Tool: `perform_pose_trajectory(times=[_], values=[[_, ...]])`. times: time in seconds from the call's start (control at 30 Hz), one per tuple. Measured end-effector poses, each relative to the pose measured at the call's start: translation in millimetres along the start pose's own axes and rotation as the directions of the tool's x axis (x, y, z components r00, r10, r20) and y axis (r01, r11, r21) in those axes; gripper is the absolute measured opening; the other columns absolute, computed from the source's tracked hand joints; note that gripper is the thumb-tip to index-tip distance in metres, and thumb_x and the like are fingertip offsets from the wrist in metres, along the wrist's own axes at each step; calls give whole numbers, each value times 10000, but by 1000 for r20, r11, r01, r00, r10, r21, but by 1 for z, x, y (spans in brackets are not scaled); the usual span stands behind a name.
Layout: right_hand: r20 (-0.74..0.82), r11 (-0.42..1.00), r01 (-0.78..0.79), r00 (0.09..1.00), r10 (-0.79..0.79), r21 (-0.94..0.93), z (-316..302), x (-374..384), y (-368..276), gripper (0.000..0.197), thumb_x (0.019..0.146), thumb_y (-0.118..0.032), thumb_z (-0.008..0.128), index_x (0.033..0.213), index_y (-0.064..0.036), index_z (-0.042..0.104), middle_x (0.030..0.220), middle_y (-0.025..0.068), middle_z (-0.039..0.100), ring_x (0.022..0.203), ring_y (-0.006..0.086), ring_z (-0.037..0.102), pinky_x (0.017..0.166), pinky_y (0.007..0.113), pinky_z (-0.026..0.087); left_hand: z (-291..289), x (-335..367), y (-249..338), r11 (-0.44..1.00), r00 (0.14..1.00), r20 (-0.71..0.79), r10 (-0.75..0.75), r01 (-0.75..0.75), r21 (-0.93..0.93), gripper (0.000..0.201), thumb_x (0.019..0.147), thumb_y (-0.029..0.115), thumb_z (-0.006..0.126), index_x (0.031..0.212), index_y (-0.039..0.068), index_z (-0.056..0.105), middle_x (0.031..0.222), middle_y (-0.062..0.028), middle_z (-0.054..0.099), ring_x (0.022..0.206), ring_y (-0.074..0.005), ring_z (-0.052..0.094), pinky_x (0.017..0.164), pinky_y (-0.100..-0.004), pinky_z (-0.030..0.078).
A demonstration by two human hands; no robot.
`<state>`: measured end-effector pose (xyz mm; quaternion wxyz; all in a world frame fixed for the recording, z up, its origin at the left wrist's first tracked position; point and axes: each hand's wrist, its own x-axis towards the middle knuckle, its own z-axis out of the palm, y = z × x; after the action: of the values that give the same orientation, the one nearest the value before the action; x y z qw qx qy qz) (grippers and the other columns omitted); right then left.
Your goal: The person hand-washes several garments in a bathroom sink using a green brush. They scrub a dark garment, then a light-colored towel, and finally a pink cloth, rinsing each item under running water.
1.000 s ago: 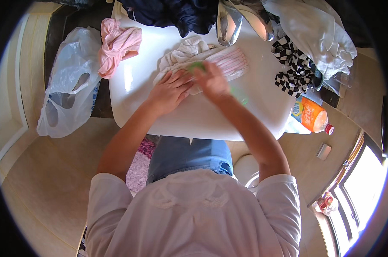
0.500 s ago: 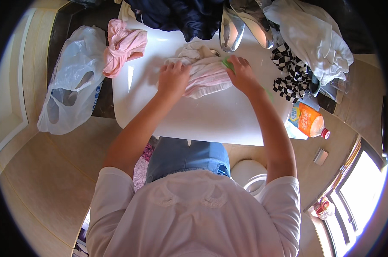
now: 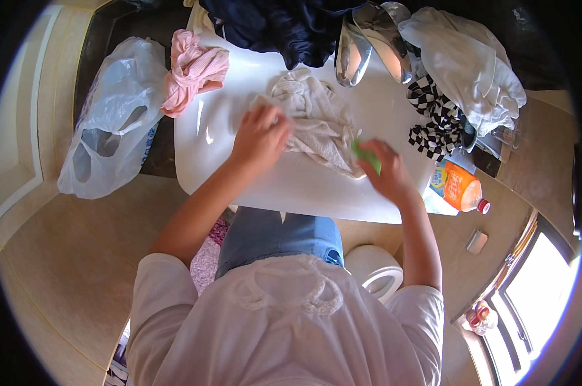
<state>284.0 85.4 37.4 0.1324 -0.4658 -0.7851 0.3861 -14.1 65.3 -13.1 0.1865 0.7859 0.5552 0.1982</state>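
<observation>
A wet-looking cream cloth [image 3: 313, 122] lies crumpled and partly spread in the white basin [image 3: 304, 190]. At the cloth's left edge is my left hand [image 3: 262, 135], its fingers curled but smeared by motion, so whether it grips any fabric is unclear. My right hand [image 3: 386, 170] is closed around a small green object [image 3: 368, 156], blurred and partly covered by the fingers. It sits just beside the cloth's lower right corner. What kind of thing the green object is, I cannot make out.
Pink cloth [image 3: 191, 74] hangs over the basin's left rim beside a white plastic bag [image 3: 120, 103]. Dark blue fabric [image 3: 278, 29] and silvery shoes [image 3: 352, 55] line the back. At right are white fabric [image 3: 468, 61], checkered cloth [image 3: 432, 116] and an orange-labelled bottle [image 3: 461, 186].
The cloth, bunched with a pinkish side showing, now lies flatter and more spread. My right hand moved nearer me and rightward with the green object; my left hand came slightly nearer.
</observation>
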Motion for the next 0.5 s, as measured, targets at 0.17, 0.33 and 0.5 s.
perform_pose_trajectory(times=[0.17, 0.33, 0.5], values=[[-199, 955, -53, 973, 115, 291, 56, 89, 16, 275, 830, -91, 699, 1077, -28, 594, 1029, 175, 651, 969, 378, 628, 842, 424, 502, 44, 39, -24, 919, 926, -5, -378, 376, 117, 291, 835, 203, 680, 1111, 130, 621, 1095, -92, 615, 1012, -318, 615, 845, -462, 452], [-105, 998, 58, 993, -58, -2, 106, 119, 37, 320, 820, -92, 722, 1108, -37, 596, 1019, 191, 666, 968, 380, 641, 869, 419, 509, 36, 50, -18, 851, 817, 250, -520, 470, 233, 332, 850, 213, 679, 1161, 130, 597, 992, -92, 670, 928, -322, 656, 821, -457, 476], [-102, 986, -25, 994, 42, 166, 94, 99, 36, 329, 790, -90, 748, 1082, -54, 600, 1038, 152, 672, 957, 323, 652, 867, 383, 505, 30, 18, -18, 976, 973, -104, -206, 212, 50, 220, 849, 80, 630, 1065, 115, 617, 855, -67, 640, 810, -299, 648, 772, -439, 458]])
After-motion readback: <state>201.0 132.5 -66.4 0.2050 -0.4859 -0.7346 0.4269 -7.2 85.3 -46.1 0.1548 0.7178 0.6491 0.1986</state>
